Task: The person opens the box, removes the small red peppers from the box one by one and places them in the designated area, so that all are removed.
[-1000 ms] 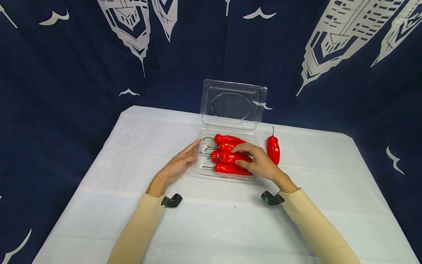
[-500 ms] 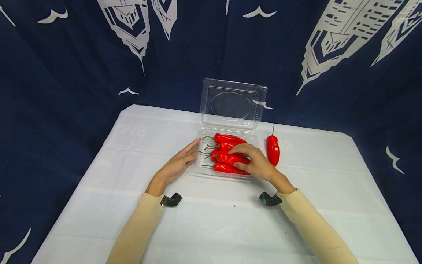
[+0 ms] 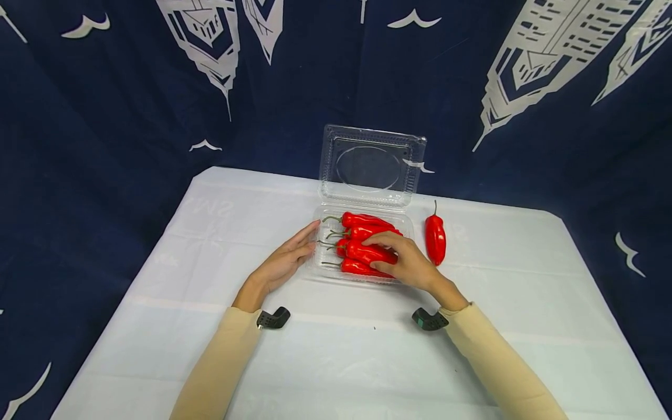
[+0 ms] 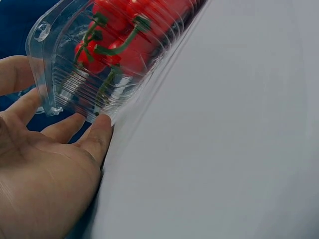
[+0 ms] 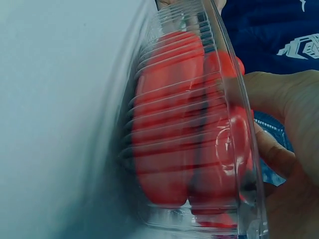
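Note:
A clear plastic clamshell container [image 3: 325,274] stands on the table with its lid [image 3: 367,169] raised at the back. Several glossy red peppers [image 3: 362,219] with green stems lie in its base, stems toward the left. My left hand [image 3: 280,265] rests against the container's left side, fingers extended; the left wrist view shows the fingertips at the ribbed wall [image 4: 75,89]. Over the peppers, my right hand [image 3: 415,265] grips the top red pepper [image 3: 362,251] between thumb and fingers. Through the near wall, the right wrist view shows two peppers [image 5: 167,124] lying side by side.
One more red pepper [image 3: 435,239] lies on the table right of the container, stem pointing away. A white cloth [image 3: 336,361] covers the table. Behind it hangs a dark blue curtain [image 3: 294,116] with white building and bird prints.
My right hand has shifted slightly left, and the pepper it grips has slid left with it among the others. The left hand and the container stay in place.

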{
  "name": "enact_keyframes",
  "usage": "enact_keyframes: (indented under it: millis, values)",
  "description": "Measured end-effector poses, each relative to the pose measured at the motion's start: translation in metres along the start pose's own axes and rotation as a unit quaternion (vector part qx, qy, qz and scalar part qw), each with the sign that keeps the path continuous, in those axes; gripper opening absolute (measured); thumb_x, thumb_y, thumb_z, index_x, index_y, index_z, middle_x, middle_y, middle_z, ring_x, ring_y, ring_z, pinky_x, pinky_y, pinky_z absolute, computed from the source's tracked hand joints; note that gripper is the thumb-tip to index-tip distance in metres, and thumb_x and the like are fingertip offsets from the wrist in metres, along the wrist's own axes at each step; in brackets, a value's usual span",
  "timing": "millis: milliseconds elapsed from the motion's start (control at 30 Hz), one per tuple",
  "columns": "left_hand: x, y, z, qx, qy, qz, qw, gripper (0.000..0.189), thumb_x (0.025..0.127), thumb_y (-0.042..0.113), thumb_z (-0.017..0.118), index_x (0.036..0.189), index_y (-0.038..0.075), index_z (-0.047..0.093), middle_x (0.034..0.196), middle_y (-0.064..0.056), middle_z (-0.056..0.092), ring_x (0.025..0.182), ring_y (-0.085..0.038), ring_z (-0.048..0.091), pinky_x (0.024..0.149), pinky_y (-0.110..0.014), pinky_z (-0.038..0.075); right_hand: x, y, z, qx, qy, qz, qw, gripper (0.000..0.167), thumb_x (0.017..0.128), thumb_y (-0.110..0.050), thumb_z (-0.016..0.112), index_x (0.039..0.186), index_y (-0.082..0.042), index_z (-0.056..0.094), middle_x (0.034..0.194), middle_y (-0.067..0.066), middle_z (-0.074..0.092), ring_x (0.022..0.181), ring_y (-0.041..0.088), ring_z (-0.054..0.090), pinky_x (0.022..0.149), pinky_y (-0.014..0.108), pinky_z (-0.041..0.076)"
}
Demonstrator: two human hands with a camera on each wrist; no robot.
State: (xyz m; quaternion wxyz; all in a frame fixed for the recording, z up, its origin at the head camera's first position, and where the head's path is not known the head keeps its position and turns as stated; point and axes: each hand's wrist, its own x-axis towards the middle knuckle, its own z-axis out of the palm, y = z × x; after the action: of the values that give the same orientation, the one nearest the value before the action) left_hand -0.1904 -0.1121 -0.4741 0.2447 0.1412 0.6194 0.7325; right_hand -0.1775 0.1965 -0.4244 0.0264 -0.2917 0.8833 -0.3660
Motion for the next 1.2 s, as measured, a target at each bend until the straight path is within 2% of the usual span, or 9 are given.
enact_keyframes:
  millis: [200, 433, 767, 967, 1200]
  values:
    - [0.0008, -0.0007, -0.0002, -0.004, -0.002, 0.002, 1.0000, 0.058, 0.107, 0.017, 0.046, 0.159, 0.034, 0.026, 0.169, 0.008, 0.010, 0.155, -0.011, 0.007, 0.127, -0.040, 0.015, -0.0009, 0.0006, 0.0005, 0.016, -0.006, 0.006, 0.9998, 0.050, 0.082, -0.005, 0.081, 0.129, -0.015, 0.066, 0.130, 0.003, 0.065, 0.111, 0.022, 0.058, 0.090, 0.041, 0.055]
    - [0.0010, -0.0007, 0.0004, -0.005, -0.001, 0.002, 1.0000, 0.058, 0.107, 0.017, 0.046, 0.160, 0.032, 0.025, 0.169, 0.007, 0.010, 0.155, -0.011, 0.006, 0.127, -0.041, 0.014, -0.0016, 0.0002, -0.0003, 0.033, -0.022, 0.042, 0.9983, 0.051, 0.082, -0.007, 0.082, 0.129, -0.020, 0.066, 0.127, 0.003, 0.064, 0.103, 0.022, 0.057, 0.087, 0.037, 0.054]
    - [0.0012, -0.0002, 0.0007, -0.001, -0.001, -0.001, 1.0000, 0.058, 0.108, 0.016, 0.045, 0.159, 0.034, 0.026, 0.169, 0.008, 0.010, 0.155, -0.010, 0.006, 0.127, -0.041, 0.014, -0.0010, 0.0015, -0.0013, 0.044, -0.034, 0.039, 0.9977, 0.056, 0.084, -0.007, 0.080, 0.135, -0.020, 0.063, 0.132, 0.008, 0.064, 0.119, 0.030, 0.057, 0.099, 0.050, 0.054]
    - [0.0014, 0.0006, 0.0010, 0.004, -0.003, 0.005, 1.0000, 0.058, 0.107, 0.016, 0.045, 0.159, 0.034, 0.026, 0.169, 0.008, 0.010, 0.155, -0.011, 0.006, 0.127, -0.041, 0.015, -0.0020, 0.0012, -0.0028, 0.046, -0.033, 0.032, 0.9979, 0.059, 0.083, -0.005, 0.079, 0.136, -0.023, 0.062, 0.133, 0.005, 0.063, 0.124, 0.029, 0.053, 0.099, 0.049, 0.054]
    - [0.0012, -0.0018, 0.0005, 0.002, -0.002, 0.003, 1.0000, 0.058, 0.107, 0.016, 0.045, 0.159, 0.034, 0.026, 0.168, 0.008, 0.010, 0.155, -0.010, 0.006, 0.127, -0.040, 0.015, -0.0032, 0.0039, -0.0028, 0.053, -0.027, 0.010, 0.9982, 0.058, 0.085, -0.003, 0.076, 0.138, -0.022, 0.062, 0.140, 0.003, 0.061, 0.131, 0.028, 0.048, 0.106, 0.052, 0.047]
